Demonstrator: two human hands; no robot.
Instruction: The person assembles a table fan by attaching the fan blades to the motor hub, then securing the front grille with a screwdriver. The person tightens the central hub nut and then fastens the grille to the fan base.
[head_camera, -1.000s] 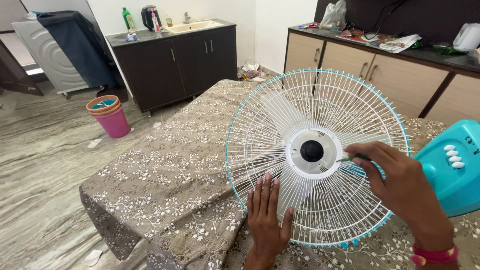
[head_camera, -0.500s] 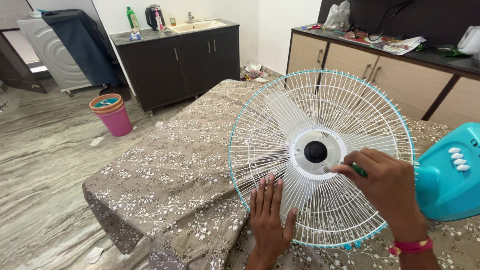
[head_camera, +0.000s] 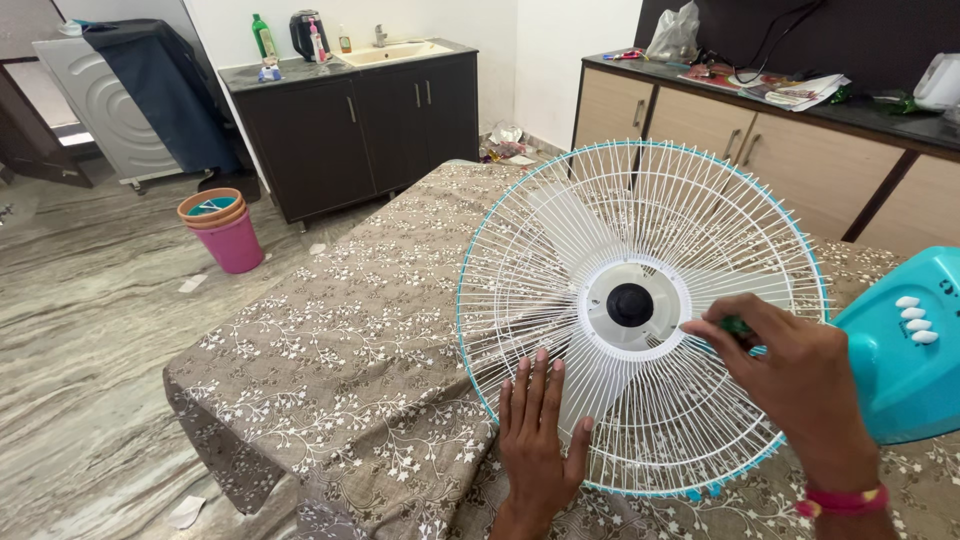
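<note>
The left hand (head_camera: 537, 440) lay flat, open, steadying the light, springy wire fan guard (head_camera: 640, 310); the right hand's (head_camera: 800, 385) grip was clamped on a green-handled screwdriver (head_camera: 735, 326); the stiffer hub ring looked the better hold.

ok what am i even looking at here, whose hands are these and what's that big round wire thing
This is one picture from a camera worn on a person's head, looking down at their own two bare hands. There is no machine doing the work.

The round wire thing is the white guard of a fan, rimmed in turquoise, with the pale blades and a black hub behind the wires. The fan lies on a table covered by a brown flowered cloth; its turquoise base with white buttons is at the right.

The left hand rests flat, fingers spread, on the lower part of the guard. The right hand holds a small green-handled tool, probably a screwdriver, with its tip at the guard's centre ring.

Behind are cabinets, a sink and pink buckets.
</note>
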